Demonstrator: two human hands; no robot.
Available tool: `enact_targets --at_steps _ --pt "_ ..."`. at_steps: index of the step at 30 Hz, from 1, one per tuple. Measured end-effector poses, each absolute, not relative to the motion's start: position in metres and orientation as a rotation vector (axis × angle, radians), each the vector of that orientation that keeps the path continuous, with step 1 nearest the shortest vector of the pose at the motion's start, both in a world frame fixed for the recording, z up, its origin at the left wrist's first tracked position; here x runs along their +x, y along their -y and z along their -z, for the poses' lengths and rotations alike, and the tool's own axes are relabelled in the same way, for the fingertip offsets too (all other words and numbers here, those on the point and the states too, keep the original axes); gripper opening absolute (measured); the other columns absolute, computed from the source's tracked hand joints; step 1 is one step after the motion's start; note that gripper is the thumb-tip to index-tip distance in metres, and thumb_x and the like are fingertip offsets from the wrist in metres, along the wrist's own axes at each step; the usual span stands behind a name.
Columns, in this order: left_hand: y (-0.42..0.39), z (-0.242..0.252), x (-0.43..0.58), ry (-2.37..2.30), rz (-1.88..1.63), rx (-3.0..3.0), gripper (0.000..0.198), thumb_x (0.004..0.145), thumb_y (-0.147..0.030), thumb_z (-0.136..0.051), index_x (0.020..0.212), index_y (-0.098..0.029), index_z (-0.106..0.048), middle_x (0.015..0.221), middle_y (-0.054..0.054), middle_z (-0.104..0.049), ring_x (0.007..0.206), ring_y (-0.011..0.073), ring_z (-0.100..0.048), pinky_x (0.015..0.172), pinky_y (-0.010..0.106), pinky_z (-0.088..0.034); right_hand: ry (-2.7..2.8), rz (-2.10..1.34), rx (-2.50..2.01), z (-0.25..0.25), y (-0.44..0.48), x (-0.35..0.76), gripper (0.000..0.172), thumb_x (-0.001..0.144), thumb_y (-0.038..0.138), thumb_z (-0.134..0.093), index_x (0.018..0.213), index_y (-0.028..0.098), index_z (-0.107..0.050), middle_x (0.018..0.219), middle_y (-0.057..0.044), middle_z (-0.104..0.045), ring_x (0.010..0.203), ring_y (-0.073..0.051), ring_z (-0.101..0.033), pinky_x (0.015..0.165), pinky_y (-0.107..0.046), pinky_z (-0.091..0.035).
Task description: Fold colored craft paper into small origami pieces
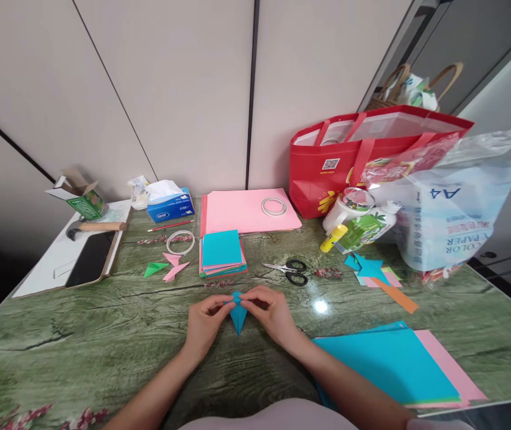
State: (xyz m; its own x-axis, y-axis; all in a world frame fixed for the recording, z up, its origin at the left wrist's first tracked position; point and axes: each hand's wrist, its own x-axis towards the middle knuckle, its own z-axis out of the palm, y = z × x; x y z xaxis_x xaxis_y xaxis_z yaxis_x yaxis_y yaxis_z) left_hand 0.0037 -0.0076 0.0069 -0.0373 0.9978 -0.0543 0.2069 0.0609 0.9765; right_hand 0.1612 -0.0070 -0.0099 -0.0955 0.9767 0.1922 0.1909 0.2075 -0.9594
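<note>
The counter (pixel 138 346) is offering open room from the left hand (pixel 207 321) out to the left edge, while blue sheets (pixel 385 364) are reaching toward the near right edge and scissors (pixel 287 270) are lying just far of the right hand (pixel 272 312). Between the hands, the folded blue paper (pixel 238 318) is pointing its tip nearward, its long axis running near to far. Both hands are pinching its far end.

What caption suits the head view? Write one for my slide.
Left hand and right hand pinch a folded blue paper over a green table, scissors and stacked square sheets lying beyond.
</note>
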Motion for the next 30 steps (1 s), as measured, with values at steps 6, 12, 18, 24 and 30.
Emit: enact_targets --at_steps 6,12,18,24,30 --pt "0.0097 -0.0026 0.0029 -1.381 -1.089 1.311 0.014 0.062 -0.029 -0.067 0.068 -0.017 -0.069 0.068 0.003 -0.069 0.061 0.0172 -0.061 0.058 0.026 -0.051 1.571 -0.940 -1.172 0.0058 0.0082 0.1629 0.011 0.075 0.027 -0.059 0.077 0.022 -0.069 0.092 -0.006 -0.061 0.070 -0.015 -0.058 0.060 -0.026 -0.044" --pt "0.0083 -0.0047 0.0018 -1.226 -1.105 1.365 0.014 0.067 -0.028 -0.064 0.074 -0.016 -0.065 0.091 0.007 -0.065 0.080 0.0183 -0.060 0.063 0.025 -0.049 1.631 -0.944 -1.190 0.0003 0.0095 0.1619 0.011 0.075 0.027 -0.058 0.075 0.019 -0.066 0.070 -0.003 -0.064 0.062 -0.014 -0.056 0.055 -0.024 -0.041" --pt "0.0073 -0.0076 0.0013 -1.295 -0.923 1.283 0.026 0.067 -0.033 -0.063 0.085 -0.015 -0.069 0.074 0.005 -0.070 0.065 0.0182 -0.061 0.058 0.025 -0.048 1.556 -1.042 -1.236 0.0025 0.0101 0.1608 0.014 0.075 0.028 -0.056 0.077 0.018 -0.065 0.069 -0.002 -0.064 0.059 -0.013 -0.054 0.052 -0.022 -0.041" --pt "0.0067 -0.0047 0.0009 -1.310 -0.906 1.321 0.019 0.066 -0.034 -0.063 0.069 -0.016 -0.070 0.067 0.004 -0.070 0.060 0.0176 -0.060 0.056 0.025 -0.048 1.569 -1.038 -1.248 0.0044 0.0093 0.1617 0.016 0.075 0.028 -0.057 0.082 0.019 -0.067 0.075 -0.004 -0.066 0.063 -0.014 -0.057 0.056 -0.024 -0.042" --pt "0.0068 -0.0065 0.0020 -1.309 -0.952 1.230 0.021 0.063 -0.033 -0.065 0.074 -0.016 -0.069 0.061 0.002 -0.068 0.053 0.0152 -0.059 0.050 0.023 -0.046 1.584 -1.057 -1.271 0.0045 0.0092 0.1613 0.015 0.074 0.029 -0.058 0.079 0.019 -0.068 0.070 -0.002 -0.065 0.058 -0.013 -0.054 0.053 -0.023 -0.041"
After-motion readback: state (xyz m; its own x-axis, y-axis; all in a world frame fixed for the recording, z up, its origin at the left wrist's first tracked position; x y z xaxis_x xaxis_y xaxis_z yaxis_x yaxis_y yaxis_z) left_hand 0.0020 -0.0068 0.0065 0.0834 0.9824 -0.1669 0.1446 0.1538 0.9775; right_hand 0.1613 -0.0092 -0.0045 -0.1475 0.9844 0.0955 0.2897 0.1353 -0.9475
